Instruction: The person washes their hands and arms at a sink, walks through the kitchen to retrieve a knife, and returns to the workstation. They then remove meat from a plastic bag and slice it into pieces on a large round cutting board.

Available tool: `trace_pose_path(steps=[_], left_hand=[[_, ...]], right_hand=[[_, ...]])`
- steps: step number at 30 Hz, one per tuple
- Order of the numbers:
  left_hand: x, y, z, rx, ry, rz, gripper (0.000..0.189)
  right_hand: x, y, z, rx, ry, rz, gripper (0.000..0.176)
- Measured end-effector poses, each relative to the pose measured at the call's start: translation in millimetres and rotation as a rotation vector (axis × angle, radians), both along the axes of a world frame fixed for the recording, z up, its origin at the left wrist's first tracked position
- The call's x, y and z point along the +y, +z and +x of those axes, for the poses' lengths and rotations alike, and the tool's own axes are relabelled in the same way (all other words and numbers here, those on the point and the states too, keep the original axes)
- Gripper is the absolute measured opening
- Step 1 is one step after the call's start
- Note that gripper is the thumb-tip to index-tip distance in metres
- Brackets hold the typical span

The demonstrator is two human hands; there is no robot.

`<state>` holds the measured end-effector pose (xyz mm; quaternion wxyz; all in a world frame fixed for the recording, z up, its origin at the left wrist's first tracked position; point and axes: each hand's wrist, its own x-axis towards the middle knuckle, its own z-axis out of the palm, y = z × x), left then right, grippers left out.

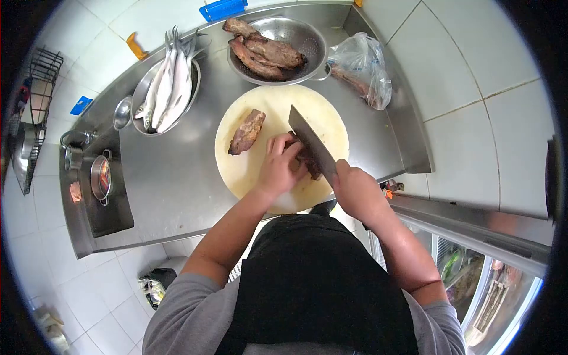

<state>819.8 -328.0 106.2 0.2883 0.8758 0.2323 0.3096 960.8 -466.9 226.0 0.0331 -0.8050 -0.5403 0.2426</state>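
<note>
A round, pale cutting board (pixel 236 177) lies on the steel counter in front of me. My right hand (pixel 358 190) grips the handle of a cleaver (pixel 312 141), its broad blade standing along the right side of a dark piece of meat (pixel 309 164). With curled fingers, my left hand (pixel 283 165) presses that meat against the board, just left of the blade, and covers part of it. Another browned piece of meat (pixel 247 132) rests on the board's upper left, touched by neither hand.
Behind the board stands a colander (pixel 313 44) of browned meat, beside a clear plastic bag (pixel 370 65) with meat inside. Several whole fish (pixel 171 89) lie in a bowl (pixel 139 94) at the back left. A sink (pixel 121 207) holding a pot (pixel 100 177) is at far left.
</note>
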Motion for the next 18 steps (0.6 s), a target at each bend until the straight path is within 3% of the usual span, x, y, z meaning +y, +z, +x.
trace_pose_path(steps=[18], left_hand=[[4, -6, 2, 0.032, 0.020, 0.027, 0.042]], right_hand=[[7, -8, 13, 0.107, -0.068, -0.045, 0.022]])
